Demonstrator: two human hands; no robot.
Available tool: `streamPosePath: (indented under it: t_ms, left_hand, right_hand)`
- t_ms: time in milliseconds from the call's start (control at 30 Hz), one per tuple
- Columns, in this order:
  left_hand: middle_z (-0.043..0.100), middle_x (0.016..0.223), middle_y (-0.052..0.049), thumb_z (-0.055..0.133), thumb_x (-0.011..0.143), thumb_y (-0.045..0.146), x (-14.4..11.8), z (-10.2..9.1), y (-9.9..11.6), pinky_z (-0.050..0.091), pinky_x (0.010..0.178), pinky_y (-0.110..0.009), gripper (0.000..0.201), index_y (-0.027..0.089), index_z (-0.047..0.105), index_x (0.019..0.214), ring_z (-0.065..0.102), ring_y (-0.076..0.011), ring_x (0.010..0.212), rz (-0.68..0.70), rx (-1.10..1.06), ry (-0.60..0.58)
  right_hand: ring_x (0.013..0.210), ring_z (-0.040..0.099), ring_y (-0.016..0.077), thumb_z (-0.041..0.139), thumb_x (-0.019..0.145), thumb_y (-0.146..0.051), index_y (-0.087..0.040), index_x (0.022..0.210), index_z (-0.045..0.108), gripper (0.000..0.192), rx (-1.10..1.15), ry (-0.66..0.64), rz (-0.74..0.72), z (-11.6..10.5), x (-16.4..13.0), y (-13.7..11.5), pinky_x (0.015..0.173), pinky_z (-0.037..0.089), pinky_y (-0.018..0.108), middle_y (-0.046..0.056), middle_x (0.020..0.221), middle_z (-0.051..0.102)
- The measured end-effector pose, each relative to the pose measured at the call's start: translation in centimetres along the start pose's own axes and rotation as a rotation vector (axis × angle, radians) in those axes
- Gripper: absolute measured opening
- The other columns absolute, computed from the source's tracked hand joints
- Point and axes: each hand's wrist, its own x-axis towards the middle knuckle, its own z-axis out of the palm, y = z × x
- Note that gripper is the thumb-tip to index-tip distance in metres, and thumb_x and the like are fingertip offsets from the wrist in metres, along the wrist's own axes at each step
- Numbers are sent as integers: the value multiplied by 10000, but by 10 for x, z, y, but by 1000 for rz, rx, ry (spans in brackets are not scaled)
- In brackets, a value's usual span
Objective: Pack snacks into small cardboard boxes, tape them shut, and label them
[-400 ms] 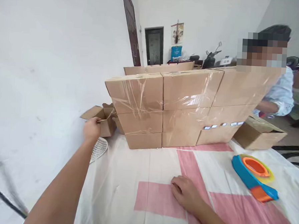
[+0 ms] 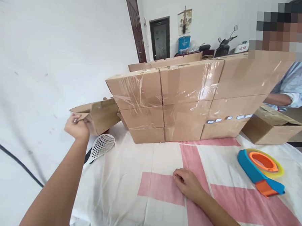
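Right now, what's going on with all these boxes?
Someone's left hand is gripping the edge of a cardboard box beside the wall. Their right hand rests loosely curled on the pink and white cloth, with nothing seen in it. In front of them stand stacked boxes with shiny clear tape on them. A blue and orange tape dispenser lies to the right, and another person is behind the stack on that side.
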Motion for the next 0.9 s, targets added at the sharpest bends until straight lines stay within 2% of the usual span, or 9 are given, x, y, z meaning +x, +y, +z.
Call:
streamPosePath:
  t_ms: [133, 267, 333, 367, 467, 567, 667, 767, 900]
  left_hand:
    - [499, 1519, -118, 524, 895, 467, -33, -40, 13, 530, 975, -632, 331, 177, 582, 1046, 490, -355, 1409, -31, -161, 416]
    - [563, 1490, -23, 684, 761, 294, -111, -88, 18, 516, 1064, -635, 169, 245, 537, 828, 553, -337, 1370, -150, -456, 548]
    - [585, 1469, 0, 692, 726, 258, -157, -100, 19, 473, 1076, -699, 192, 235, 503, 755, 567, -370, 1348, -188, -478, 581]
    - [599, 1454, 17, 715, 727, 261, -179, -100, 19, 467, 1077, -705, 206, 234, 511, 748, 565, -375, 1351, -205, -492, 545]
    - [643, 1402, 14, 753, 721, 269, -234, -79, 23, 554, 1009, -603, 209, 232, 547, 737, 568, -357, 1349, -246, -568, 379]
    - [648, 1407, -13, 748, 747, 315, -265, -38, 36, 591, 948, -470, 180, 231, 588, 739, 593, -328, 1323, -270, -689, 164]
    - [618, 1458, -46, 804, 719, 361, -271, 2, 57, 575, 943, -435, 256, 213, 597, 688, 592, -343, 1321, -282, -829, -23]
    - [427, 1629, -25, 832, 698, 386, -266, 34, 72, 569, 927, -429, 310, 195, 592, 651, 592, -357, 1316, -293, -940, -188]
    - [353, 1669, -39, 767, 707, 382, -251, 69, 67, 587, 799, -388, 276, 190, 573, 671, 676, -329, 1177, -304, -892, -356]
  right_hand:
    - [717, 550, 200, 439, 933, -208, -220, 777, 580, 212, 75, 17, 3, -3, -2, -1, 683, 419, 331, 9, 730, 597]
    - [723, 571, 202, 472, 928, -231, -222, 893, 612, 145, 152, 69, -30, -6, -4, 0, 677, 469, 345, 24, 800, 610]
    - [872, 631, 233, 543, 909, -254, -220, 1074, 623, 187, 167, 77, -84, -7, -8, 0, 795, 528, 393, 65, 973, 653]
    - [1013, 643, 261, 592, 898, -281, -226, 1209, 599, 315, 175, 60, -114, -6, -10, 1, 894, 537, 429, 96, 1129, 654]
    - [1470, 397, 355, 765, 826, -448, -305, 1587, 279, 915, 208, -70, -162, -2, -17, -1, 1168, 401, 550, 140, 1625, 347]
    - [1586, 115, 400, 849, 712, -599, -318, 1649, -47, 1326, 260, -148, -177, 0, -22, -6, 1245, 250, 622, 129, 1736, 35]
    - [1592, 61, 391, 824, 732, -623, -289, 1629, -180, 1387, 356, -60, -193, -8, -21, -7, 1256, 230, 617, 127, 1738, -17]
    - [1594, 35, 359, 761, 783, -650, -297, 1612, -229, 1338, 406, 78, -174, -26, -18, 0, 1263, 231, 591, 100, 1739, -45]
    - [1595, 18, 326, 697, 844, -638, -311, 1623, -187, 1223, 368, 165, -163, -47, -16, 19, 1272, 188, 584, 74, 1743, -41]
